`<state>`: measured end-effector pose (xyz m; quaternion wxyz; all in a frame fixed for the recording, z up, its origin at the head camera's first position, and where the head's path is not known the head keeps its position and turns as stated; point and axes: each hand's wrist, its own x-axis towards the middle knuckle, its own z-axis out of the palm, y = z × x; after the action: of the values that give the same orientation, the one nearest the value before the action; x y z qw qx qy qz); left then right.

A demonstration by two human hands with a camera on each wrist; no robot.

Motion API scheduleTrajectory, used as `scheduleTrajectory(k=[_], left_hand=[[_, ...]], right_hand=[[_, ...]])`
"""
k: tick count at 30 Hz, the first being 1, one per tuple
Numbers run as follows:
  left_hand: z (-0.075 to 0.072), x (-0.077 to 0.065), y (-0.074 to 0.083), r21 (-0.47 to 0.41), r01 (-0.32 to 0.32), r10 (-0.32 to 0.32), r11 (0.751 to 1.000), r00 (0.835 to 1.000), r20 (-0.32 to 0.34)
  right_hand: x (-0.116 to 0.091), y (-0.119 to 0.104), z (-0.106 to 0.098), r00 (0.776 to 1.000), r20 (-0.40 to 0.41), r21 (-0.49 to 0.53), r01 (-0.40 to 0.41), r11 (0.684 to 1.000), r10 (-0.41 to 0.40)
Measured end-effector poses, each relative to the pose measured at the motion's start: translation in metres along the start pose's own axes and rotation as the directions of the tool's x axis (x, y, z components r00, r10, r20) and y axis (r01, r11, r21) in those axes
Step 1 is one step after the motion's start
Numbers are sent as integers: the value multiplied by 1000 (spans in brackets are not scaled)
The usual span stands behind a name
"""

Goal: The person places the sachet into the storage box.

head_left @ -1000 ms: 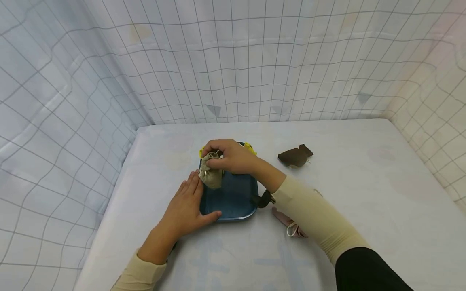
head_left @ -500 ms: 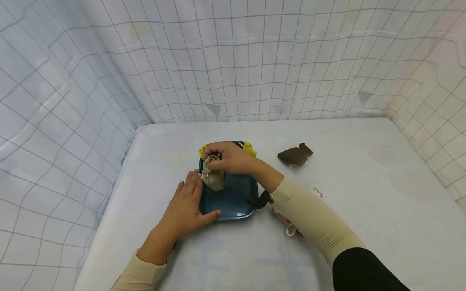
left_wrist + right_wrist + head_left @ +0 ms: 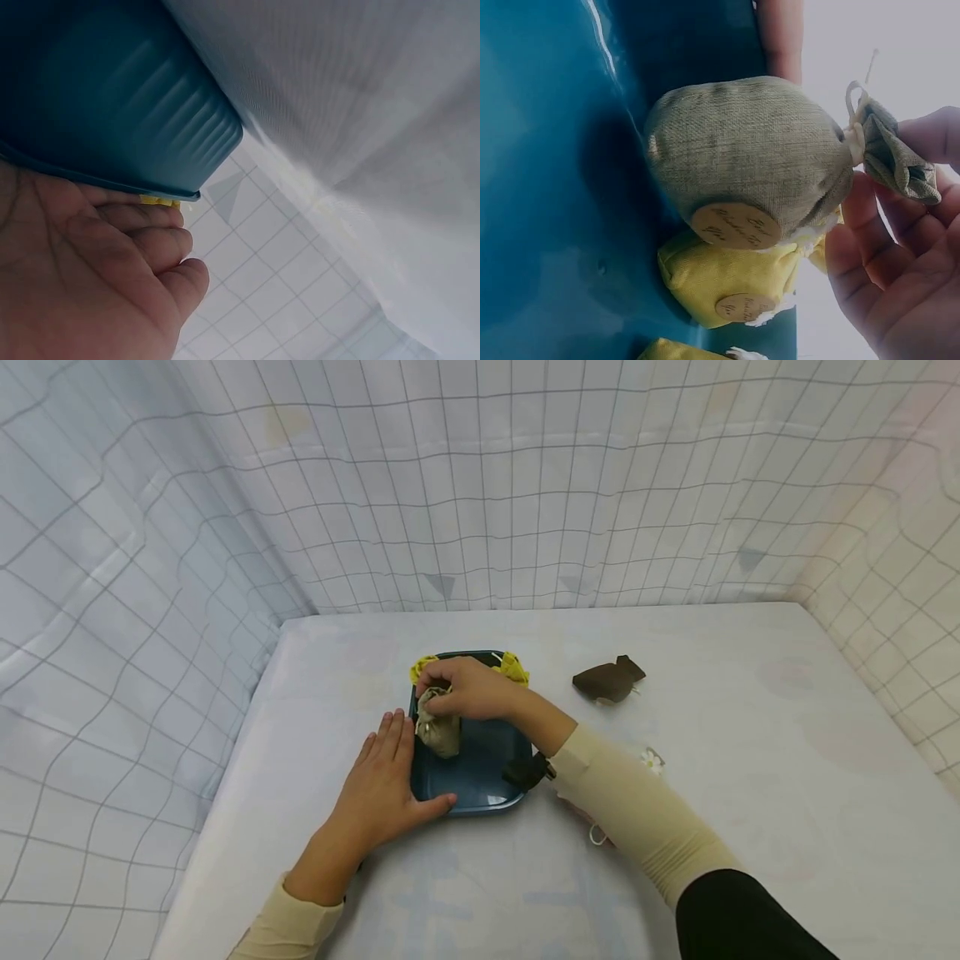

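A grey-green drawstring pouch (image 3: 440, 737) hangs in the left part of the blue tray (image 3: 480, 787). My right hand (image 3: 480, 687) pinches its gathered neck between thumb and fingers. In the right wrist view, the pouch's body (image 3: 739, 139) is plump and tied with a pale cord, and a round handwritten label (image 3: 736, 226) shows on its side. My left hand (image 3: 382, 785) lies with straight fingers along the tray's left rim, thumb at the near corner. From the left wrist, the tray's ribbed outer wall (image 3: 150, 112) appears above the fingers.
Yellow pouches (image 3: 712, 281) sit at the tray's far end. A dark brown pouch (image 3: 606, 682) lies right of the tray. My right forearm partly covers a pink pouch (image 3: 577, 812) and a white flower piece (image 3: 651, 761). A grid-patterned curtain (image 3: 525, 510) surrounds the table.
My right hand has come slightly down and nearer with the grey-green pouch, uncovering more of the yellow pouches. The right forearm has shifted a little left. My left hand has stayed in place.
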<state>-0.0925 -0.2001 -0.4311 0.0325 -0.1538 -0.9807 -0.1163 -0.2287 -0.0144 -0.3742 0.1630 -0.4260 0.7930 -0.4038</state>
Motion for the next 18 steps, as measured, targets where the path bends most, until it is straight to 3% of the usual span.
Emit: scheduleTrajectory(k=[12,18], left_hand=[[1,0,1,1,-2,2,1000,1000,-6],[1,-1,0,1,-4,4,1000,1000,-2]], right_hand=[[7,5,5,991,121,-37,-46,998,50],[7,5,3,991,127,-4,-43,999,43]])
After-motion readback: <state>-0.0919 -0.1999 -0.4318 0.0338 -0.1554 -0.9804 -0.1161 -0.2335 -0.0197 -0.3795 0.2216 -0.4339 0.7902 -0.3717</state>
